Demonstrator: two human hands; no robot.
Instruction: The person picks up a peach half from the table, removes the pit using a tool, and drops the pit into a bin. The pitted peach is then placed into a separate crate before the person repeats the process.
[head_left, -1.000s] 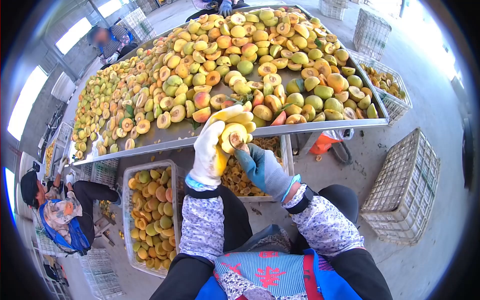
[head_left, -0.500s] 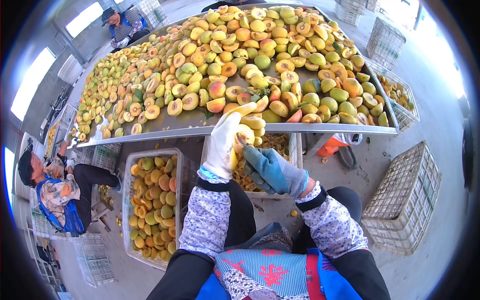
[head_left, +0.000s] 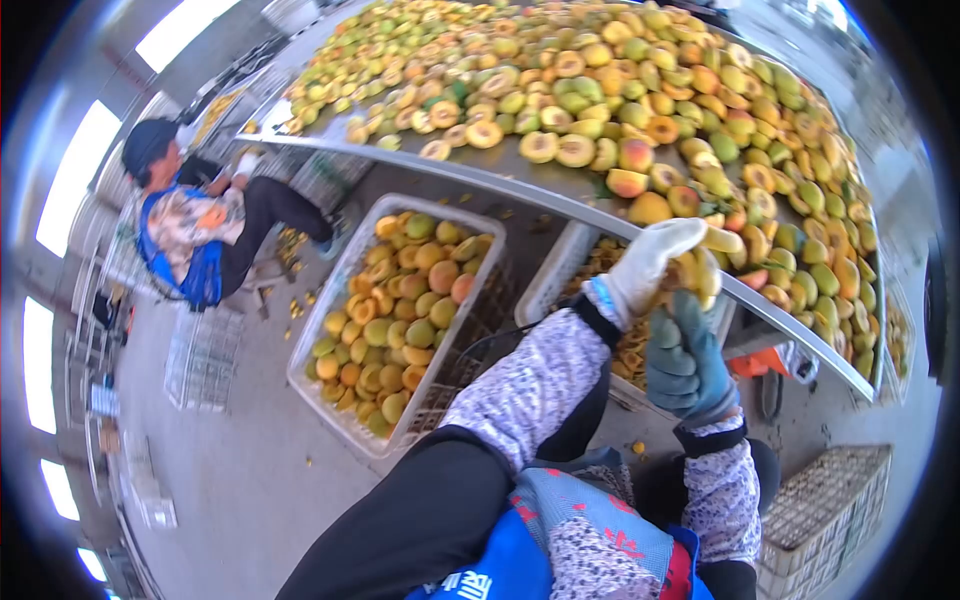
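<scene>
My left hand (head_left: 645, 265), in a white glove, is closed around several yellow peach halves (head_left: 706, 278) at the near edge of the sorting table. Just below it, my right hand (head_left: 690, 365), in a blue-grey glove, has its fingers curled close to those halves. What it grips is hidden by the fingers. Heaped over the metal-rimmed table (head_left: 520, 191) are many cut peaches (head_left: 575, 150), cut faces and skins showing. Beneath my hands a crate (head_left: 560, 270) holds cut fruit pieces, partly covered by my arm.
A white crate (head_left: 297, 365) full of peaches stands on the floor to the left. Beyond it a seated co-worker (head_left: 205, 225) sits beside the table. An upturned-looking crate (head_left: 825, 510) is at the lower right. Orange material (head_left: 757, 362) lies under the table.
The view has swung left, so the table and both hands appear farther right and tilted. My left hand still holds peach halves, with my right hand close under it.
</scene>
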